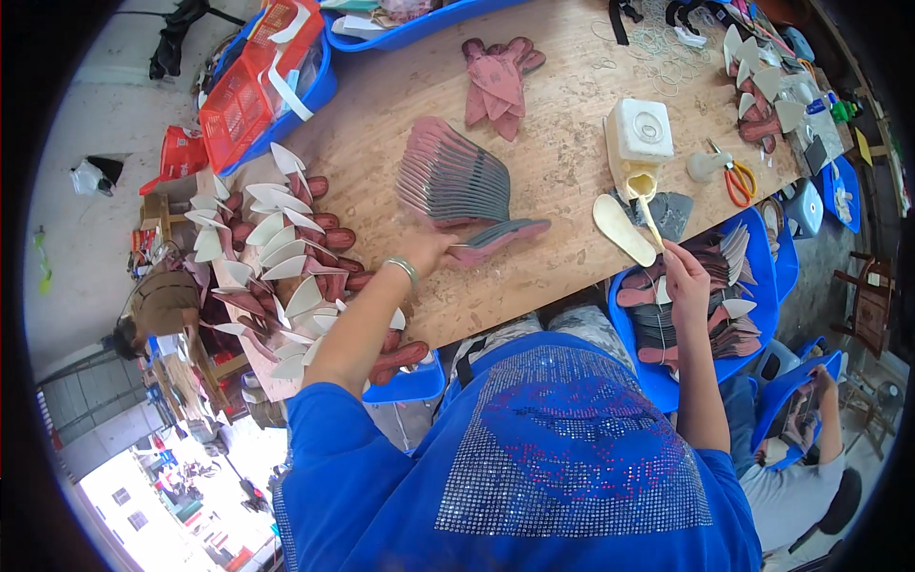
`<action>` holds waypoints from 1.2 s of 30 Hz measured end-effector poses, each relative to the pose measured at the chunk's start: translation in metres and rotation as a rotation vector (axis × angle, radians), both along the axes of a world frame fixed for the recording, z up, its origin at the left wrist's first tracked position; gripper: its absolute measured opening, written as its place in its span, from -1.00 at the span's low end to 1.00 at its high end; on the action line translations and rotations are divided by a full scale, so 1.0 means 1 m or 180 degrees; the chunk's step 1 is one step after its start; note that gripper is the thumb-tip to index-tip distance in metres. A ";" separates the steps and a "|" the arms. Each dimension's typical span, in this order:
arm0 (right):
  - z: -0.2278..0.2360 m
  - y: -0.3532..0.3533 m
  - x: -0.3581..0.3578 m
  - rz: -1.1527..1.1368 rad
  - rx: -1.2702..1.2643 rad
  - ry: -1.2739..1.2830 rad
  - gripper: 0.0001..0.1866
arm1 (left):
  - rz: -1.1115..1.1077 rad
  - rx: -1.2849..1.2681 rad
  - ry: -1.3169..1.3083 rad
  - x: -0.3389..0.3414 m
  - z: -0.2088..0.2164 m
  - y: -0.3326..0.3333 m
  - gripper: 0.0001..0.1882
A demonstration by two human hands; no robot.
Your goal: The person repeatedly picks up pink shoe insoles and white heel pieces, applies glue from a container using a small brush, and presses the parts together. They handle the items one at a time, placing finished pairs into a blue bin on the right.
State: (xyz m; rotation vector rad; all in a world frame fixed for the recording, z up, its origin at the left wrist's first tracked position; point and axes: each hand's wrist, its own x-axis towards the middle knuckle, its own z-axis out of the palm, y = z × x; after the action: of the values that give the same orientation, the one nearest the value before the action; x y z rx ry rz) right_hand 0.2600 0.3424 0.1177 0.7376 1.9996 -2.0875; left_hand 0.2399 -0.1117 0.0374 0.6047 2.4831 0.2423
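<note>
My left hand (431,252) is closed on the end of a pink-and-grey insole (503,238), whose other end points right along the table. Just beyond it lies a fanned stack of similar insoles (453,176). My right hand (686,275) pinches the thin handle of a brush (651,221). The brush's far end is at the cut opening of a white plastic container (640,133) with yellowish residue round it. A cream sole-shaped piece (620,227) lies to the left of the brush, and a dark grey scrap (675,215) lies under it.
Rows of insoles with white pointed pieces (286,248) line the table's left side. Pink pieces (496,91) lie at the back. Orange-handled pliers (739,181) and a small squeeze bottle (705,165) are at right. A blue basin (762,286) of bundled insoles stands beside my right arm.
</note>
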 end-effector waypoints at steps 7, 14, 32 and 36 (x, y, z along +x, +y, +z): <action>0.009 0.009 0.003 -0.0124 -0.0178 0.0015 -0.72 | 0.3571 0.2907 -0.0232 0.012 -0.072 0.101 -0.50; -0.047 0.057 0.015 0.0094 0.0767 0.0273 -0.75 | 0.2978 0.1999 0.1505 0.009 -0.046 0.115 -0.80; -0.074 0.044 -0.110 0.2052 0.4178 0.0921 -0.82 | 0.4239 0.3765 -0.2245 0.034 0.033 0.214 -0.63; -0.073 0.042 -0.110 0.2078 0.4208 0.0956 -0.83 | 0.3946 0.3455 -0.1966 0.038 0.030 0.212 -0.54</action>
State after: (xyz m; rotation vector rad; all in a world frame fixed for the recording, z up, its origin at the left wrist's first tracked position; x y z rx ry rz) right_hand 0.1496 0.3844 0.0446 -0.2036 3.0622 -0.3658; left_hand 0.2782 0.1007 0.0678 -0.6707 1.5971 1.9183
